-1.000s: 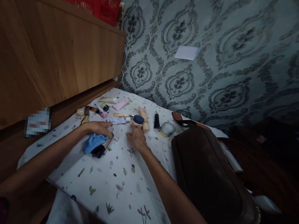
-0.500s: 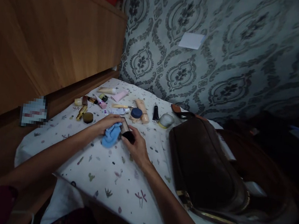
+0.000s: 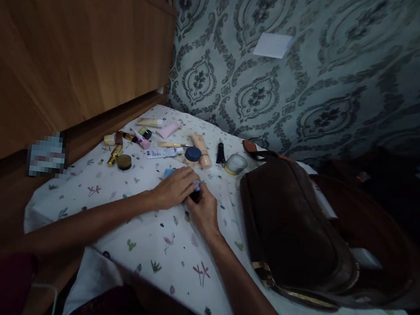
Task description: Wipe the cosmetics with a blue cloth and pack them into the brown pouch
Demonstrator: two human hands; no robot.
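My left hand [image 3: 175, 189] is closed over a blue cloth [image 3: 168, 173], pressing it around a small cosmetic bottle. Bits of the cloth stick out beyond my fingers. My right hand [image 3: 205, 211] grips the bottle's black cap [image 3: 195, 195] from the right; the bottle's clear body is covered by the cloth and my left fingers. Just beyond my hands stand a jar with a dark blue lid [image 3: 192, 153] and a beige tube [image 3: 201, 149]. A white tube with purple print [image 3: 164, 153] lies to their left.
A brown leather bag [image 3: 293, 227] lies open on the right of the patterned tablecloth [image 3: 159, 237]. Toward the wall are a black tube [image 3: 221, 153], a grey-lidded jar [image 3: 235, 164], pink tubes and a gold lipstick [image 3: 114, 155]. A wooden cabinet [image 3: 105, 39] borders the left.
My left hand has moved right and over the bottle, bringing the blue cloth around it. The bottle's clear body, visible before, is now covered. My right hand stays on the cap.
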